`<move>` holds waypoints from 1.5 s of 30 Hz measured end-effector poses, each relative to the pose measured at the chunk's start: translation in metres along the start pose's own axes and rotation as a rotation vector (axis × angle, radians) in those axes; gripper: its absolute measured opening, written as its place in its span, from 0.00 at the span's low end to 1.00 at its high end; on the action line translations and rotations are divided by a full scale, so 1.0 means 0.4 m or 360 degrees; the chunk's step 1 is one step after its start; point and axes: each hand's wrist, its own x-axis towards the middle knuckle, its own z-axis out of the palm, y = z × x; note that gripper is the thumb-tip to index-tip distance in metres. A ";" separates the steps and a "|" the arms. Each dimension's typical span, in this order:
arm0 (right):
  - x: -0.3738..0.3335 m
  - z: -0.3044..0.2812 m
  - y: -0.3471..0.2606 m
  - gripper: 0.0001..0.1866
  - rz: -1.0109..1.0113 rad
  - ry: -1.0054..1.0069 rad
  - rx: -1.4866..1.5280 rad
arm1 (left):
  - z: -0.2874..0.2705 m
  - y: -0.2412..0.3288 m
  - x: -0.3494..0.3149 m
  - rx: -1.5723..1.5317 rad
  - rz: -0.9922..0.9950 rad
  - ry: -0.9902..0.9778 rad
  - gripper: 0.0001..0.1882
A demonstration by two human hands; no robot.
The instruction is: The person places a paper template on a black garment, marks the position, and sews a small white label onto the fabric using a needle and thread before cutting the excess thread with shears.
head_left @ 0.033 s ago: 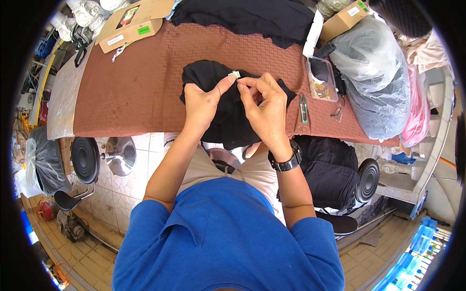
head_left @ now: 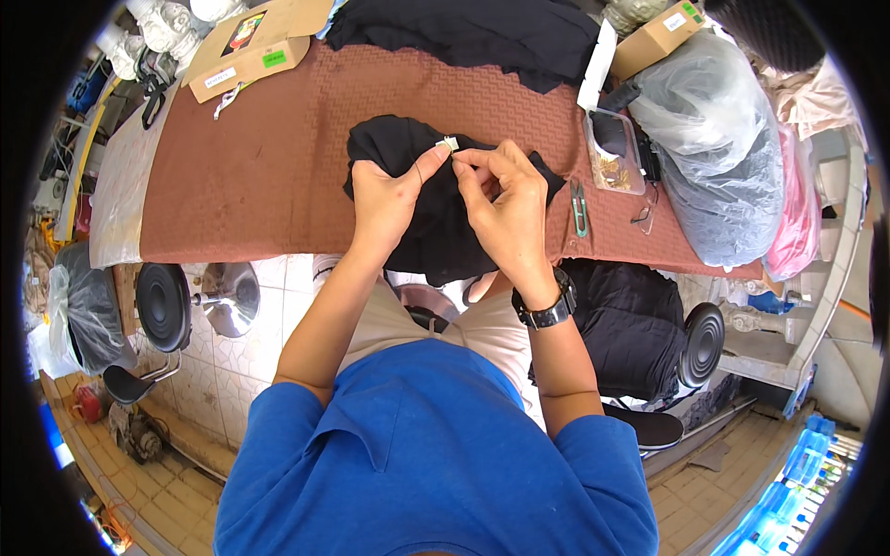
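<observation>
A piece of black fabric (head_left: pixel 422 232) lies bunched at the near edge of the table and hangs over it. My left hand (head_left: pixel 385 199) is closed on its upper part, with the thumb against a small whitish-green label (head_left: pixel 449 144). Just to the right, the thumb and index finger of my right hand (head_left: pixel 508 204) are pinched together close to the label. Whatever sits between those fingertips is too small to make out. Green-handled thread snips (head_left: pixel 579 208) rest on the table to the right of my right hand.
Brown cloth covers the table (head_left: pixel 241 167). At right are a clear plastic box (head_left: pixel 614 157) of small gold pieces, glasses (head_left: pixel 644 213) and a large plastic bag (head_left: pixel 718 139). A cardboard box (head_left: pixel 250 56) stands back left; more black cloth (head_left: pixel 473 32) lies behind. Stools (head_left: pixel 163 306) flank me.
</observation>
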 end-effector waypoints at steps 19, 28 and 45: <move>0.015 0.020 0.000 0.20 0.0296 -0.0023 0.0103 | 0.010 0.018 -0.012 0.0092 0.0335 0.0033 0.04; 0.145 -0.081 0.045 0.26 0.0263 -0.0432 0.0732 | -0.061 0.050 0.066 0.0361 0.0399 -0.0707 0.22; 0.139 -0.007 0.172 0.09 0.0233 -0.0256 0.0721 | -0.147 -0.027 0.137 0.1336 0.0541 0.0192 0.19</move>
